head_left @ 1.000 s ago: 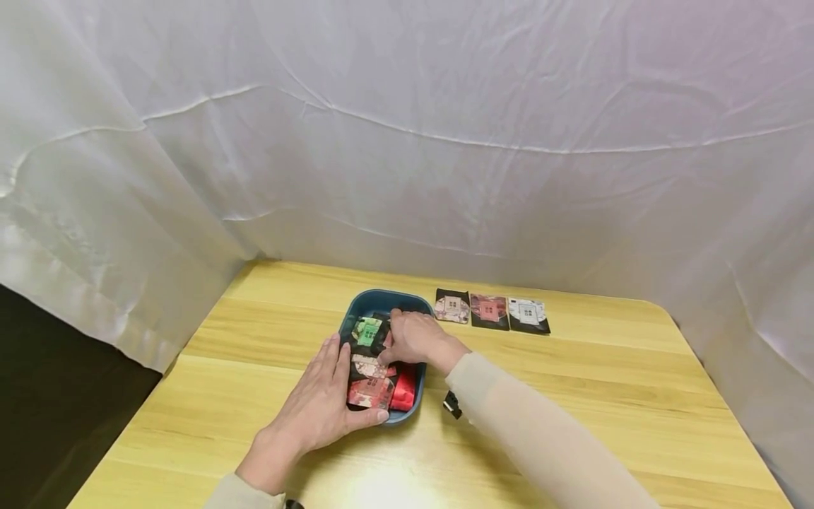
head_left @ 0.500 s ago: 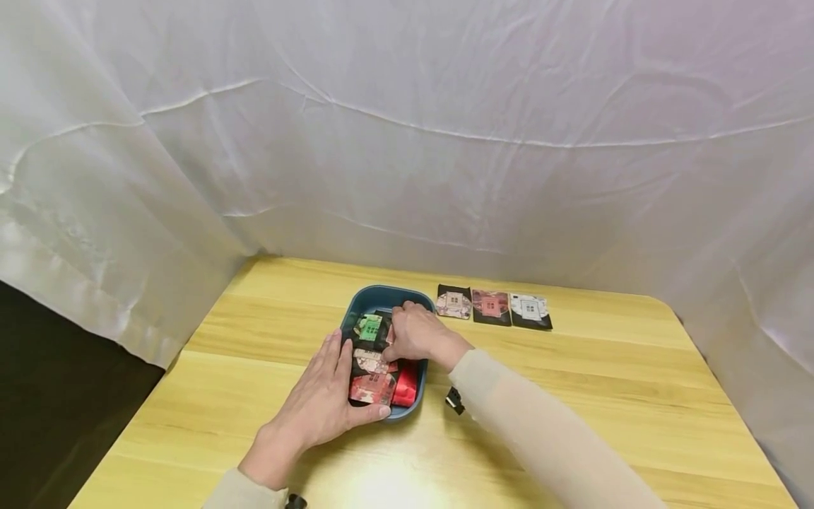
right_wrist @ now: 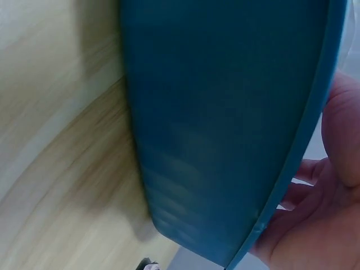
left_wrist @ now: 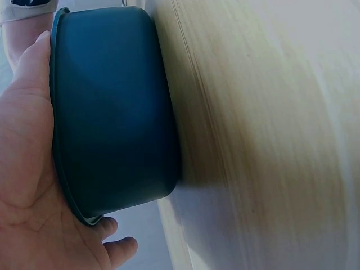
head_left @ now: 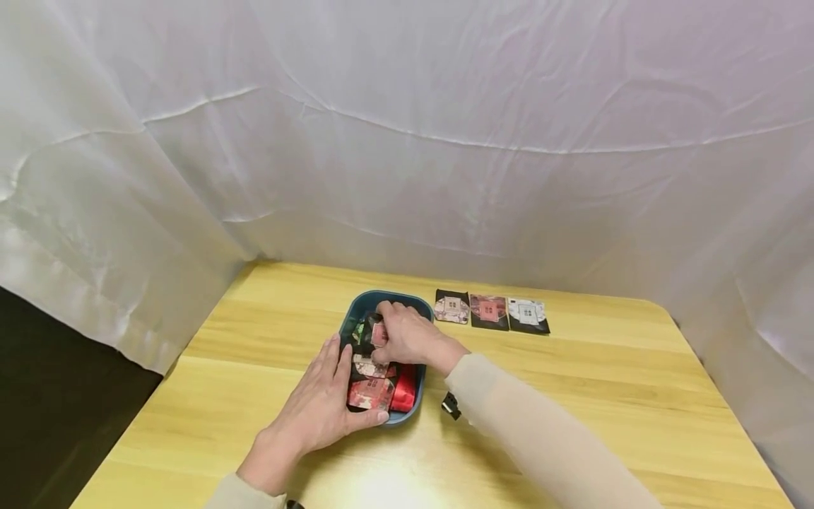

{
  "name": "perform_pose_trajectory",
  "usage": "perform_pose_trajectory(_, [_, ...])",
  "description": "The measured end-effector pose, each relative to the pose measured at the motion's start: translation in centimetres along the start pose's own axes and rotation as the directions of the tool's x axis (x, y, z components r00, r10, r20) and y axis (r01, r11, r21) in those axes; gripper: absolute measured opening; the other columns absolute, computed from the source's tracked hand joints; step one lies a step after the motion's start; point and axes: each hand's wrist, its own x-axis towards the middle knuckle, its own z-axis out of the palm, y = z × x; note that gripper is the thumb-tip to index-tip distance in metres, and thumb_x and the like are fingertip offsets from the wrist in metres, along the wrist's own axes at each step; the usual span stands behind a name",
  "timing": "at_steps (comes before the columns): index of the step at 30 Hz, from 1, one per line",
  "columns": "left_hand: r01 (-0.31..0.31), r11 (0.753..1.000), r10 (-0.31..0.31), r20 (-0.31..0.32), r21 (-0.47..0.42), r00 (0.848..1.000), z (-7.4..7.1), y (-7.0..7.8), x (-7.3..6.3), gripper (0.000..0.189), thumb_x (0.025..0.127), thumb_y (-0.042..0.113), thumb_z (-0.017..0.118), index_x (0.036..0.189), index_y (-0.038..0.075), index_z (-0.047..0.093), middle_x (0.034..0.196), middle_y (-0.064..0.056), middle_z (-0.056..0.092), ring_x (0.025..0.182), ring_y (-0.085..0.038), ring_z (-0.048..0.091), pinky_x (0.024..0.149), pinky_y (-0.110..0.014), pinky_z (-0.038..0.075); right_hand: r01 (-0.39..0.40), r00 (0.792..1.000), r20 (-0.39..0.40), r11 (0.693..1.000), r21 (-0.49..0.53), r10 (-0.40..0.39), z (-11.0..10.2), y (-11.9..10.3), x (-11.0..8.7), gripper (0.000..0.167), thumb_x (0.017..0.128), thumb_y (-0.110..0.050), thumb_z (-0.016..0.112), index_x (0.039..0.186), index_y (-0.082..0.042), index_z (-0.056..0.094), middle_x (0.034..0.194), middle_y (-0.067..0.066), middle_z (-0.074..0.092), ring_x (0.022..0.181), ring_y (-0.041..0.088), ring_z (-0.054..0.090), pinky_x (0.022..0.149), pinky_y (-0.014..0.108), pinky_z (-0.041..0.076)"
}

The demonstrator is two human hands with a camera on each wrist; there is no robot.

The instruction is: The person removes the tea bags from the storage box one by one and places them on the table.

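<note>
Pink-labelled packet (head_left: 379,335) is sliding over the green-labelled packet (head_left: 358,334)!
The right hand (head_left: 410,336) is pinching it inside the blue tub (head_left: 388,294), now hiding most of the green label that was showing plainly half a second ago; the left hand (head_left: 316,399) is bracing the tub, fingers straight, thumb apart; three packets (head_left: 489,312) are lying unmoved in their row on the desk (head_left: 604,396); one packet seems to be getting singled out, though it's not clearing the tub yet.
</note>
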Motion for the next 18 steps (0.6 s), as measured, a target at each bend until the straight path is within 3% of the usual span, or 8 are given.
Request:
perform_pose_trajectory(10, [0.002, 1.000, -0.002, -0.007, -0.006, 1.000, 0.08, 0.14, -0.10, 0.128, 0.081, 0.083, 0.068, 0.163, -0.007, 0.028, 0.173, -0.031, 0.010, 0.162, -0.043, 0.015, 0.130, -0.057, 0.024, 0.004, 1.000, 0.028, 0.993, -0.122, -0.001, 0.58, 0.31, -0.17, 0.094, 0.079, -0.036, 0.090, 0.155, -0.003, 0.045, 0.145, 0.017, 0.056, 0.130, 0.036, 0.055, 0.111, 0.048, 0.052])
perform_pose_trajectory(18, [0.005, 1.000, -0.005, -0.005, -0.005, 1.000, -0.07, 0.15, 0.00, 0.129, 0.081, 0.084, 0.067, 0.163, -0.008, 0.027, 0.174, -0.030, 0.008, 0.162, -0.043, 0.014, 0.130, -0.057, 0.024, 0.023, 1.000, -0.005, 0.982, -0.186, -0.024, -0.33, 0.35, -0.64, 0.093, 0.082, -0.039, 0.090, 0.156, -0.005, 0.043, 0.149, 0.016, 0.053, 0.135, 0.037, 0.052, 0.112, 0.051, 0.051])
